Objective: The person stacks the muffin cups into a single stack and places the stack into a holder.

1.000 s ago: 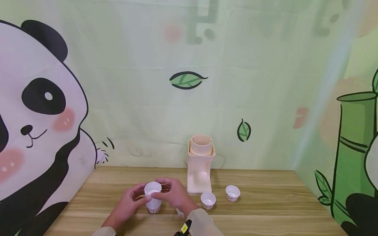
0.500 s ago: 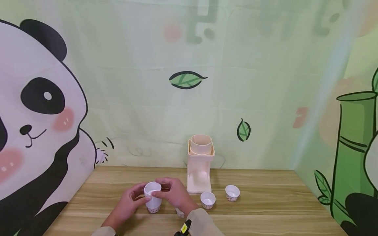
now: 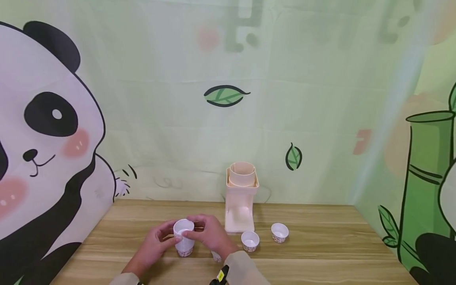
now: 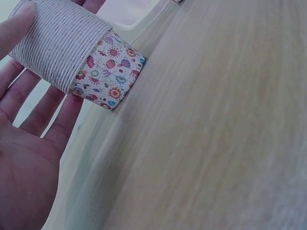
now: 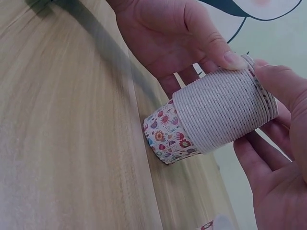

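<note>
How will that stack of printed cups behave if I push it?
The stack of cups may tip if pushed high, being tall and narrower at the bottom. Its papery-looking walls suggest it's light and dents easily. Closely nested rims hint it'd mostly move together.

- Cloth (image 3: 160, 130) is hung like walls behind and beside a wood table (image 3: 320, 259), like a booth.
- A panda (image 3: 71, 118), leaves (image 3: 227, 96) and bamboo (image 3: 425, 198) are printed on it.
- What kind of room is used cannot be told.
</note>
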Motion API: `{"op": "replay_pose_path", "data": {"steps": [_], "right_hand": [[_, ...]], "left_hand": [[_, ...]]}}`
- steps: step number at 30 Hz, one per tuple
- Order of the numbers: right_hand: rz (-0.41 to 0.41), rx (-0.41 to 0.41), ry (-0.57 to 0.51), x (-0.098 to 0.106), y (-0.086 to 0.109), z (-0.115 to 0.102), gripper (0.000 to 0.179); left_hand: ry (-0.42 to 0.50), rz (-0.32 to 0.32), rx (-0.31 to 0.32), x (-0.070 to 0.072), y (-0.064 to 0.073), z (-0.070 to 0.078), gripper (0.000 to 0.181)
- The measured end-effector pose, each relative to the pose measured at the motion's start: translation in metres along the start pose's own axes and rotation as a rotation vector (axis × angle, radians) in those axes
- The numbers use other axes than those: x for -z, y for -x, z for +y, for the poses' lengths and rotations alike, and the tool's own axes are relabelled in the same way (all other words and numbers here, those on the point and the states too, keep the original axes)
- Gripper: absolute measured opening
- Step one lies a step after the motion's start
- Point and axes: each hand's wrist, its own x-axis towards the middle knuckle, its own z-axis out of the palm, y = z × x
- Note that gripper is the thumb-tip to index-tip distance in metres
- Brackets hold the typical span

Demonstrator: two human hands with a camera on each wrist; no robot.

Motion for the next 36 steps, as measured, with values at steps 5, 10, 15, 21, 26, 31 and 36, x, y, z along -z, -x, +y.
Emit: {"op": "replay_pose_path", "data": {"steps": [5, 10, 15, 21, 26, 31, 36], "right_hand": [[-0.001, 0.005, 0.0, 0.0005, 0.0004, -0.0001, 0.048], [0.0, -0.003, 0.01, 0.001, 0.0005, -0.0006, 0.048], [0.004, -0.005, 0.02, 0.001, 0.0003, -0.0011, 0.047], [-0.002, -0.016, 0.016, 0.0008, 0.0006, -0.0015, 0.046], [-0.002, -0.013, 0.042, 0.0007, 0.0008, -0.0018, 0.047], [0.01, -0.009, 0.034, 0.0004, 0.0023, -0.0016, 0.048], [0.027, -0.009, -0.025, -0.0002, 0.0057, -0.001, 0.047]], "left_hand": [[-0.006, 0.008, 0.009, 0.0002, -0.0005, -0.0005, 0.052], [-0.004, 0.012, 0.018, -0.0005, -0.0001, 0.0017, 0.052], [-0.004, 0.01, 0.012, -0.0011, 0.0005, 0.0044, 0.052], [-0.008, 0.011, 0.012, -0.0014, 0.0003, 0.0028, 0.052], [-0.014, 0.015, 0.002, 0.0004, 0.0001, 0.0016, 0.052], [-0.012, 0.014, 0.004, 0.0003, -0.0001, 0.0024, 0.053], [-0.018, 0.002, 0.006, -0.0003, 0.0006, 0.0058, 0.054]]}}
